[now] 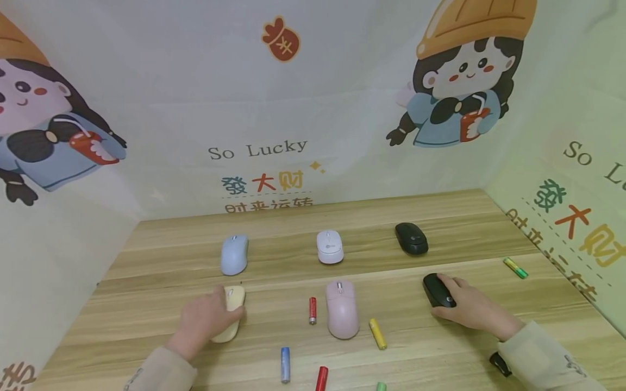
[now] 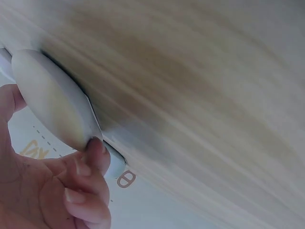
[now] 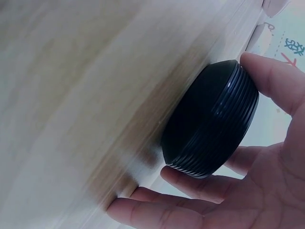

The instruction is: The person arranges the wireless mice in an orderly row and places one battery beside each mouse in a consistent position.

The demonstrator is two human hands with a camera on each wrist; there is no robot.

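Wood-grain desk; printed cloth rises along back, left, right edges. Left hand pinches smooth cream mouse toward left edge; right hand grips black, rib-sided mouse nearer right edge.

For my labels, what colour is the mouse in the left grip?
The mouse is pale yellow, clearest in the head view.

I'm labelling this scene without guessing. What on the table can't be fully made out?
All in the head view:
Cream mouse: left side hidden by the left hand.
Gripped black mouse: right side hidden by the right hand.
Front red cylinder: near end cut off by the bottom edge.
Light green piece: cut off by that edge.
Small dark object: beside the right sleeve, too small to identify.
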